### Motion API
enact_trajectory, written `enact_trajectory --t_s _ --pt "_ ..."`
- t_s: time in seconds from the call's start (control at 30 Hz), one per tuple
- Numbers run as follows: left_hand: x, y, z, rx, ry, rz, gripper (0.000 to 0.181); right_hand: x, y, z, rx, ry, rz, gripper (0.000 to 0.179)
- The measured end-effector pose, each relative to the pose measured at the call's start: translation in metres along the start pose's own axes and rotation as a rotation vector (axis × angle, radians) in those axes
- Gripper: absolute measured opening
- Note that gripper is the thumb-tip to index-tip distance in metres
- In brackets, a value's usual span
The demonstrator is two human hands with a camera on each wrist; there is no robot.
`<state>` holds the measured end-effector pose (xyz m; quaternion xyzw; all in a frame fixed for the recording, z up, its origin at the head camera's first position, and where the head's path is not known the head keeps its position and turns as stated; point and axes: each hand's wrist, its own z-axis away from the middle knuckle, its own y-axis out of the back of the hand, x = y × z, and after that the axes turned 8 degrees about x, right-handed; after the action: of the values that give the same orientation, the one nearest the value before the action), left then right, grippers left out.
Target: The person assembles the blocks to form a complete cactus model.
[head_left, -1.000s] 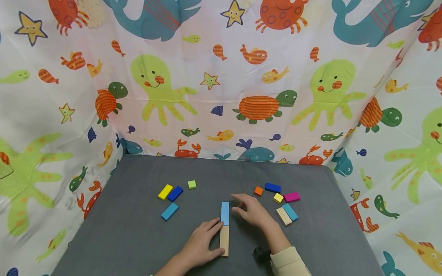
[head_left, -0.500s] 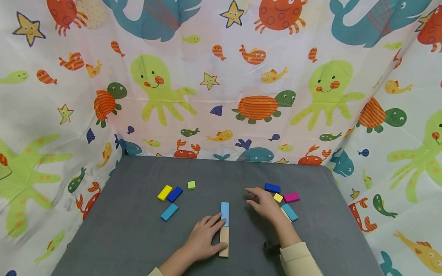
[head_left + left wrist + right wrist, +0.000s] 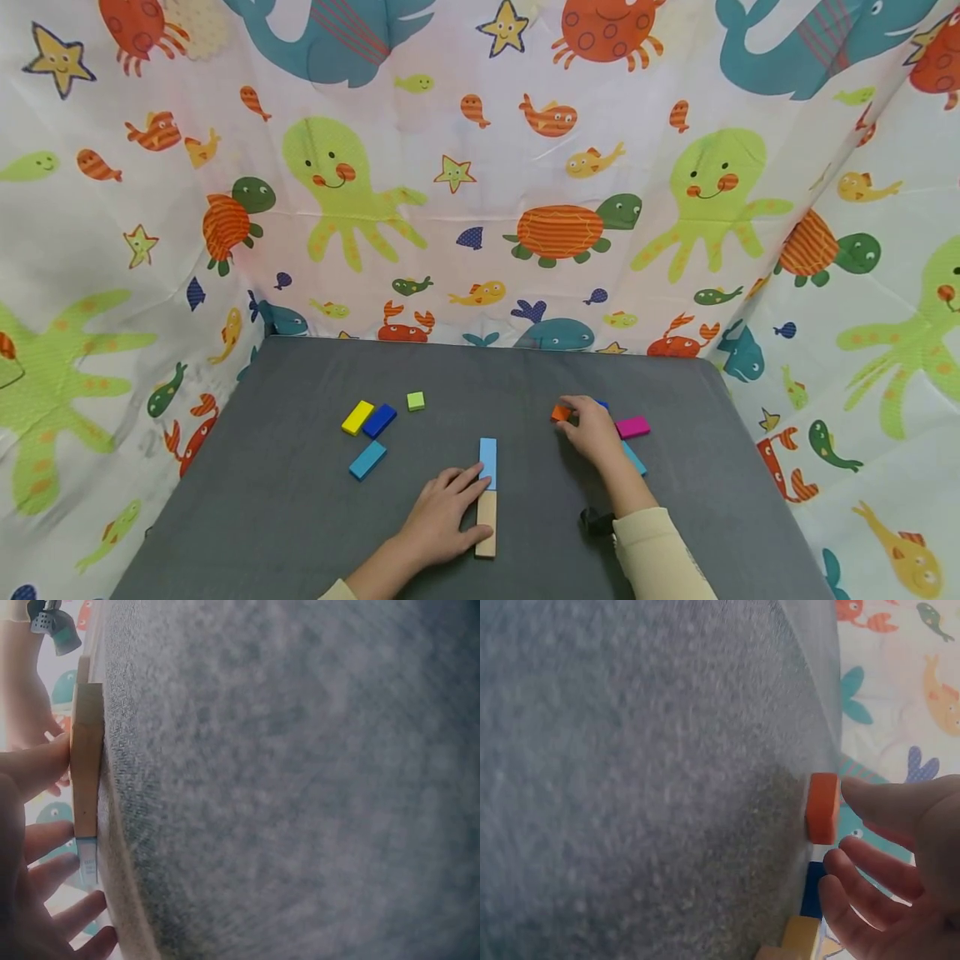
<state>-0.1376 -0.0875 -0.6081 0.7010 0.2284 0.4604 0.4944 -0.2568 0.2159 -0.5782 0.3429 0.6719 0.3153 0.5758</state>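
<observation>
On the grey table, a light blue block (image 3: 487, 457) and a plain wooden block (image 3: 486, 537) lie end to end in one line. My left hand (image 3: 442, 518) rests on them from the left, thumb at the wooden block and fingertips by the blue one; the left wrist view shows these fingers spread along the wooden block (image 3: 88, 761). Over at the right-hand group, my right hand (image 3: 592, 429) has its fingertips right at an orange cube (image 3: 559, 413). In the right wrist view the thumb is beside the orange cube (image 3: 823, 808), the other fingers loosely bent below it.
On the left lie a yellow block (image 3: 357, 417), a dark blue block (image 3: 379, 421), a blue block (image 3: 367, 461) and a green cube (image 3: 416, 401). Beyond my right hand are a magenta block (image 3: 633, 427) and a partly covered teal block (image 3: 634, 459). A patterned curtain (image 3: 450, 225) surrounds the table.
My right hand has moved right, away from the light blue block, to the orange cube, now covering some blocks behind it. My left hand stays at the line, its thumb shifted slightly.
</observation>
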Motion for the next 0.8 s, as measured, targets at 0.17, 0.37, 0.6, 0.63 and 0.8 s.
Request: enact_trajectory --t_s 0.17,0.37,0.6,0.63,0.8 --pt "-0.001 -0.001 -0.001 -0.001 -0.013 -0.011 0.071 0.003 -0.003 -0.004 -0.028 -0.014 0.014 0.048" --pt "0.0 -0.002 -0.001 -0.008 -0.007 -0.008 0.073 0.002 -0.006 -0.009 -0.054 -0.02 0.057 0.046" --pt "0.0 -0.002 -0.001 -0.031 0.018 0.002 0.073 0.0 -0.009 -0.01 -0.049 -0.045 0.079 0.039" --pt "0.0 -0.002 -0.001 -0.034 0.019 0.004 0.073 -0.001 -0.009 -0.01 -0.043 -0.039 0.072 0.039" --pt "0.0 -0.002 -0.002 -0.046 0.032 0.006 0.073 -0.007 -0.011 -0.01 -0.022 0.004 0.02 0.038"
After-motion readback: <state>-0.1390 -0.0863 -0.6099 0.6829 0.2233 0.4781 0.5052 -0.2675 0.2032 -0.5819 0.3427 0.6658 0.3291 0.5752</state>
